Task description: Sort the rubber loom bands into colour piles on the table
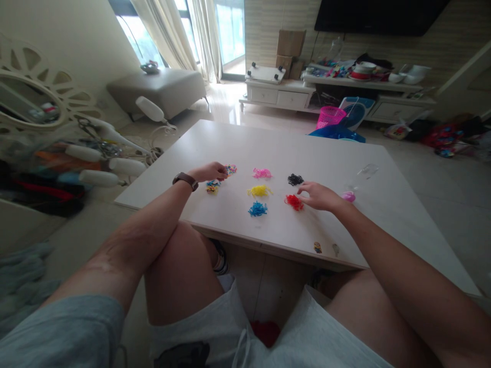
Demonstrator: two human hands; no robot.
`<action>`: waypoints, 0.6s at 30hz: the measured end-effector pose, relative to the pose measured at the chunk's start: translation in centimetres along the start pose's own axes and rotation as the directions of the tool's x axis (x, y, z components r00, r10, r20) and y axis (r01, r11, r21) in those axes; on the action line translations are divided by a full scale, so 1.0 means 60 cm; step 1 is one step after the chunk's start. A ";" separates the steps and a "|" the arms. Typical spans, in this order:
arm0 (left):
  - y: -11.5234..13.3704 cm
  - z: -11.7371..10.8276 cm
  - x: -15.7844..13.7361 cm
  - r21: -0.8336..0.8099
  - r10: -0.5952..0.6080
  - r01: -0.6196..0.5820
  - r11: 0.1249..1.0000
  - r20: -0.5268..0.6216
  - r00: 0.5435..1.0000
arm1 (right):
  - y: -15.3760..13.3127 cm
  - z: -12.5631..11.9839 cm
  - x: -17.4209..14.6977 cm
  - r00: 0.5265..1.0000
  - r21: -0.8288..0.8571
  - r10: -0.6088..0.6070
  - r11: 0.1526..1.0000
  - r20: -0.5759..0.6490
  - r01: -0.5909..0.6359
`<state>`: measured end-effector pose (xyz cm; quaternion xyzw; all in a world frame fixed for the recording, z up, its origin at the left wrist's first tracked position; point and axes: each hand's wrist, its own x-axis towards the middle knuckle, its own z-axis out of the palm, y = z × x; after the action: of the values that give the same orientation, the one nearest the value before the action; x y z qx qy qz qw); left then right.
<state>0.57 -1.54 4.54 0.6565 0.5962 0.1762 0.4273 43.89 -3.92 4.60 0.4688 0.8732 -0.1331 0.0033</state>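
Note:
My left hand, a dark watch on its wrist, has its fingers bent and bunched against a mixed-colour pile of small rubber bands. What lies between those fingertips is hidden. Just below it are small blue and yellow-orange bits. My right hand hovers at the edge of the red rubber-band pile, fingers curved and slightly apart, nothing visible in them. Behind it sits a black pile. Pink, yellow and blue piles form a column between my hands.
On the right of the white table lie a clear plastic container and a pink-purple item. A minion figure is near the front edge. A pink basket stands beyond the table; a lamp with white shades is at left.

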 end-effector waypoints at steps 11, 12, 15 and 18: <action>0.021 0.028 0.000 -0.262 0.139 -0.118 0.958 0.064 0.988 | -0.002 0.000 -0.001 1.000 0.010 -0.013 1.000 -0.016 0.013; 0.028 0.035 0.000 -0.291 0.149 -0.119 0.949 0.085 0.985 | -0.005 0.000 -0.001 0.999 0.016 -0.022 1.000 -0.027 0.022; 0.054 0.060 -0.003 -0.331 0.192 -0.138 0.934 0.137 0.972 | -0.020 -0.001 -0.002 0.995 0.067 -0.064 0.995 -0.077 0.069; 0.083 0.088 -0.006 -0.349 0.264 -0.186 0.919 0.192 0.945 | -0.044 0.000 -0.004 0.983 0.166 -0.125 0.975 -0.132 0.146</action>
<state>7.52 -3.33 5.45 0.6574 0.4241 0.2416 0.5740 41.89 -5.51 5.23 0.4137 0.8867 -0.1808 -0.0998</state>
